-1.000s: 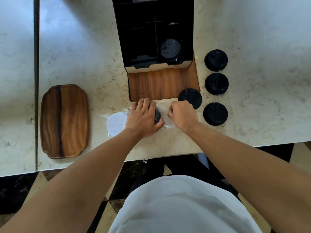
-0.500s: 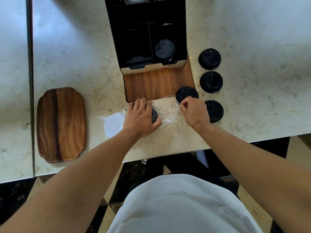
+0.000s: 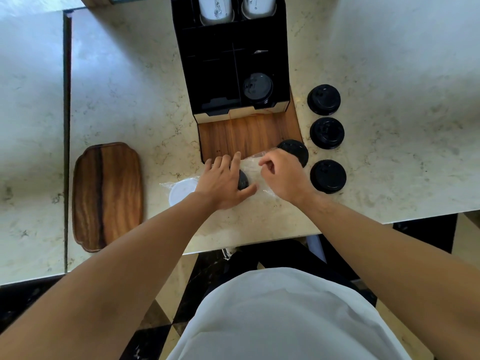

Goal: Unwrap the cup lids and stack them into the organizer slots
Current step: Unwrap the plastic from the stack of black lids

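Observation:
A clear plastic sleeve (image 3: 255,167) lies on the counter before the black organizer (image 3: 233,61). My left hand (image 3: 223,181) grips a stack of black lids (image 3: 242,180) through the sleeve. My right hand (image 3: 281,175) pinches the sleeve's open end, fingers curled on the film. White lids (image 3: 181,190) show at the sleeve's left end. A black lid (image 3: 257,87) sits in the organizer's right front slot. Several loose black lids lie to the right: one (image 3: 294,152) partly behind my right hand, others (image 3: 324,99), (image 3: 327,132), (image 3: 328,176) in a column.
A wooden tray (image 3: 107,196) lies at the left. The organizer has a wooden base (image 3: 246,136) and two white cup stacks (image 3: 215,9) at its back. The counter edge runs near my body; a seam (image 3: 67,126) splits the counter at left.
My right hand has come back left from beside the loose lid to the sleeve's open end. The view has shifted so more of the organizer's back shows. My left hand stays put.

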{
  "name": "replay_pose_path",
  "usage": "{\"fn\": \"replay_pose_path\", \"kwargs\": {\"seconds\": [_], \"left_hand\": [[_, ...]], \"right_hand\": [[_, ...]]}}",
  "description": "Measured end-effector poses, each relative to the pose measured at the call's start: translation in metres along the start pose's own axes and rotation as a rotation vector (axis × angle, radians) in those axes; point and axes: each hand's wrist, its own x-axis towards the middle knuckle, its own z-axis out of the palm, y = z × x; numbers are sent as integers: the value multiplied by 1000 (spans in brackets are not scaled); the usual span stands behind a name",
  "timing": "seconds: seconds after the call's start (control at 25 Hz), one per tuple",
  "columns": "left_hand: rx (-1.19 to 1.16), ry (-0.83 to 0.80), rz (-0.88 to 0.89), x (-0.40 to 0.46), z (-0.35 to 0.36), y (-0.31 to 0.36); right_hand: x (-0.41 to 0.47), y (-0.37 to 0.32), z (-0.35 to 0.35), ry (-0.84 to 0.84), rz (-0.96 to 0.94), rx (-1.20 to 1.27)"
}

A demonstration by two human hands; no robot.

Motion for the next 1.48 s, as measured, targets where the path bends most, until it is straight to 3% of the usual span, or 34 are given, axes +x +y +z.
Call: {"fn": "replay_pose_path", "kwargs": {"seconds": [0.08,0.24,0.4,0.6,0.76,0.92,1.2,1.48], "left_hand": [[10,43,7,-4,-2,-5],[0,90,-33,-23,3,-27],[79,67,-105,-36,15,-41],[92,95,-86,-39,26,-43],[108,163,-68,-38,30,-42],[119,191,-56,-38,32,-43],[105,202,-76,-38,33,-42],[91,218,-97,-39,33,-41]], "right_hand": [[2,-4,8,-61,97,-52],[2,-4,13,43,319,-25],[7,11,17,-35,481,-10],[4,3,9,-148,714,695],[3,2,9,-361,747,835],[7,2,14,-365,755,881],[15,-8,24,-335,669,577],[16,-17,23,-393,633,592]]}}
